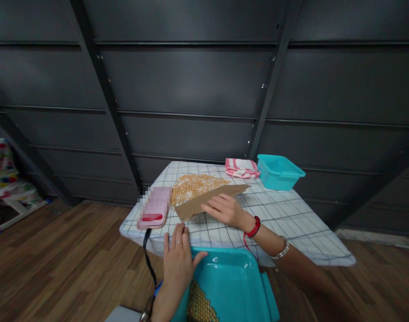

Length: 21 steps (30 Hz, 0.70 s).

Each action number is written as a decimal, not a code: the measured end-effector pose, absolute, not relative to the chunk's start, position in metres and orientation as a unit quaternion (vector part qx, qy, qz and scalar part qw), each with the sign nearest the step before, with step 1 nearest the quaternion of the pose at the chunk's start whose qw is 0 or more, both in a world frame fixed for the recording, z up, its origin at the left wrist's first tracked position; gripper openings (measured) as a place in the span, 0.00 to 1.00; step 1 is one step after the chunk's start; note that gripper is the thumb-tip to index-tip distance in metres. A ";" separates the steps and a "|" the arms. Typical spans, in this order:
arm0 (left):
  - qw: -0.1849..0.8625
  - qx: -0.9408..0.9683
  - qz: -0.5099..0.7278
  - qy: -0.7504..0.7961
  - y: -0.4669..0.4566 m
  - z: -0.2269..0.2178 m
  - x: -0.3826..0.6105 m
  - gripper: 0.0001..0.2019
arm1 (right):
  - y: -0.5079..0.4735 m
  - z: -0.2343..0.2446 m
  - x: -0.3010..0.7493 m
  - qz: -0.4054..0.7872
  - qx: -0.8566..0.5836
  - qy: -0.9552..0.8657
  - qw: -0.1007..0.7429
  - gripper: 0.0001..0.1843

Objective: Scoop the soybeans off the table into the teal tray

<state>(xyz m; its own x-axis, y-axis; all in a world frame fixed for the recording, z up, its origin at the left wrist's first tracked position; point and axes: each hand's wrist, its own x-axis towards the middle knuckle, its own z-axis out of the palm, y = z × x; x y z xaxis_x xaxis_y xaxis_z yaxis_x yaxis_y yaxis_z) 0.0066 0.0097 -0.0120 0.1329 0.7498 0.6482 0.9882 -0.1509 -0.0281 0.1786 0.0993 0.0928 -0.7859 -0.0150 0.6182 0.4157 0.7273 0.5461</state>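
Tilted cardboard (196, 202) along the near side of yellow grains (194, 185)

The right hand (225, 209) clasps the cardboard, fingers bent over its face, thumb hidden, apparently to keep it slanted beside the pile, left of the tabletop's (305, 226) middle. The left hand (178, 256) is spread and loose, fingers by the front edge, thumb at the teal bin's (229, 286) rim, perhaps steadying it there. A folded towel (242, 168) and small basket (280, 174) sit toward the far edge, apart from the grains

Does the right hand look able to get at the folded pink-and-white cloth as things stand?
Probably not yet: the right hand is busy holding the cardboard. The folded cloth itself lies uncovered beside the small teal basin, so the way looks otherwise free.
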 end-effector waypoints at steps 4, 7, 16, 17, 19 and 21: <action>0.260 -0.711 -0.255 -0.602 0.010 -0.012 0.007 0.39 | 0.101 0.095 0.174 -0.359 -0.101 -0.863 0.340 0.08; 0.286 -0.705 -0.260 -0.594 0.010 -0.012 0.006 0.38 | 0.104 0.099 0.165 -0.364 -0.097 -0.864 0.335 0.08; 0.292 -0.708 -0.267 -0.586 0.011 -0.016 0.000 0.37 | 0.114 0.107 0.147 -0.368 -0.069 -0.878 0.298 0.08; 0.293 -0.708 -0.268 -0.585 0.011 -0.016 -0.001 0.37 | 0.112 0.107 0.150 -0.367 -0.065 -0.879 0.298 0.08; 0.295 -0.707 -0.271 -0.583 0.010 -0.015 -0.002 0.37 | 0.108 0.107 0.156 -0.366 -0.061 -0.879 0.299 0.08; 0.293 -0.708 -0.272 -0.583 0.010 -0.015 -0.002 0.37 | 0.105 0.109 0.161 -0.365 -0.060 -0.878 0.303 0.08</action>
